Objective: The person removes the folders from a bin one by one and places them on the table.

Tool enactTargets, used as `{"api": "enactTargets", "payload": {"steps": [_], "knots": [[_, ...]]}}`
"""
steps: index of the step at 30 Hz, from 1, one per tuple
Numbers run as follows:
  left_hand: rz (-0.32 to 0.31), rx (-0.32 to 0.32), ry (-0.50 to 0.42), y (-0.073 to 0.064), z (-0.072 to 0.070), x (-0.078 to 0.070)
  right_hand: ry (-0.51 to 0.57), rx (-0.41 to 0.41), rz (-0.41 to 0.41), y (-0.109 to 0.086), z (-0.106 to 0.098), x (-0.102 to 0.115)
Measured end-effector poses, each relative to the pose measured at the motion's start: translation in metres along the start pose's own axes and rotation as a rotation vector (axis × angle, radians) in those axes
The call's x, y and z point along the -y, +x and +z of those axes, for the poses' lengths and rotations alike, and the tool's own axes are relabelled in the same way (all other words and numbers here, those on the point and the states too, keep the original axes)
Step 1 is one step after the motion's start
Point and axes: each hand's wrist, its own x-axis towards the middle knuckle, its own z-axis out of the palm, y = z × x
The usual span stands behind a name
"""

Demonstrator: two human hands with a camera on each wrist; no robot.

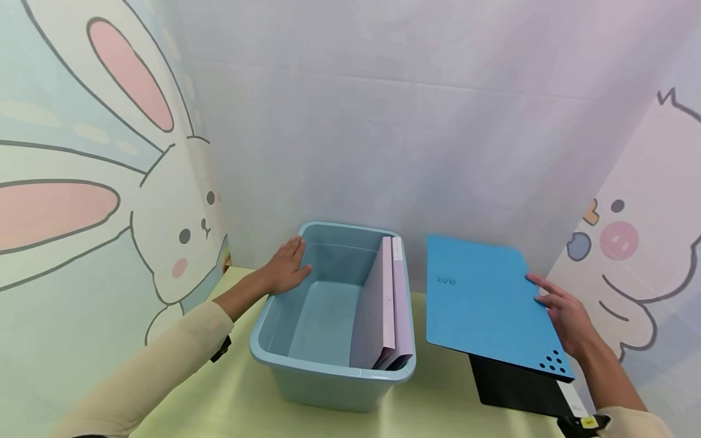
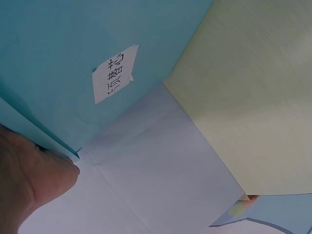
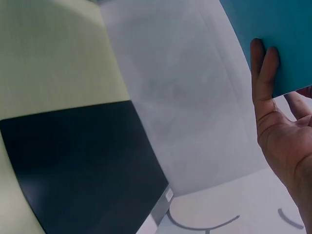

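Note:
A grey-blue plastic bin point(image 1: 323, 365) stands on the table. My left hand point(image 1: 287, 264) rests on its left rim with the fingers extended. From the left wrist view, a white label point(image 2: 114, 73) shows on the bin's outer wall. Inside, along the right wall, a pale pink-purple file folder point(image 1: 373, 304) and a lilac one point(image 1: 402, 298) stand upright side by side. To the right of the bin, my right hand point(image 1: 566, 313) grips a bright blue file folder point(image 1: 482, 298) by its right edge, fingers and thumb on opposite faces. The blue folder is held above the table.
A black folder point(image 1: 517, 383) with a white spine strip lies on the table below the blue one, partly covered by it. Pale yellow cloth point(image 1: 438, 389) covers the table. Fabric walls with cartoon animals point(image 1: 181, 225) close in the back and both sides.

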Motion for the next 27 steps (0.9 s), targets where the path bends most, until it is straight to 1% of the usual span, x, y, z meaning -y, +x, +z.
{"api": "enactTargets", "payload": {"steps": [2, 5, 7, 9, 15, 17, 19, 22, 25, 27], "knots": [[0.001, -0.001, 0.002, 0.002, 0.001, 0.0, 0.035, 0.015, -0.013, -0.001, -0.005, -0.005], [0.003, 0.0, 0.004, 0.004, 0.001, 0.0, 0.08, 0.058, -0.038, -0.002, -0.011, -0.012], [0.006, -0.001, 0.004, 0.005, 0.0, -0.001, 0.071, 0.08, -0.037, -0.002, -0.014, -0.017], [0.009, -0.002, 0.004, 0.006, 0.0, -0.001, 0.012, 0.072, -0.023, -0.001, -0.017, -0.023], [0.008, 0.009, 0.012, 0.006, -0.003, -0.003, -0.26, -0.03, 0.028, 0.001, -0.015, -0.04], [0.007, 0.011, 0.014, 0.005, -0.004, -0.004, -0.32, -0.045, 0.049, 0.002, -0.014, -0.045], [0.006, 0.012, 0.014, 0.004, -0.006, -0.004, -0.35, -0.056, 0.083, 0.003, -0.013, -0.051], [0.001, 0.01, 0.015, 0.004, -0.006, -0.004, -0.377, -0.029, 0.139, 0.005, -0.014, -0.06], [-0.005, 0.01, 0.016, 0.004, -0.004, -0.002, -0.389, -0.015, 0.214, 0.008, -0.013, -0.069], [-0.008, 0.013, 0.015, 0.004, -0.003, -0.001, -0.404, -0.025, 0.252, 0.01, -0.013, -0.074]]}}
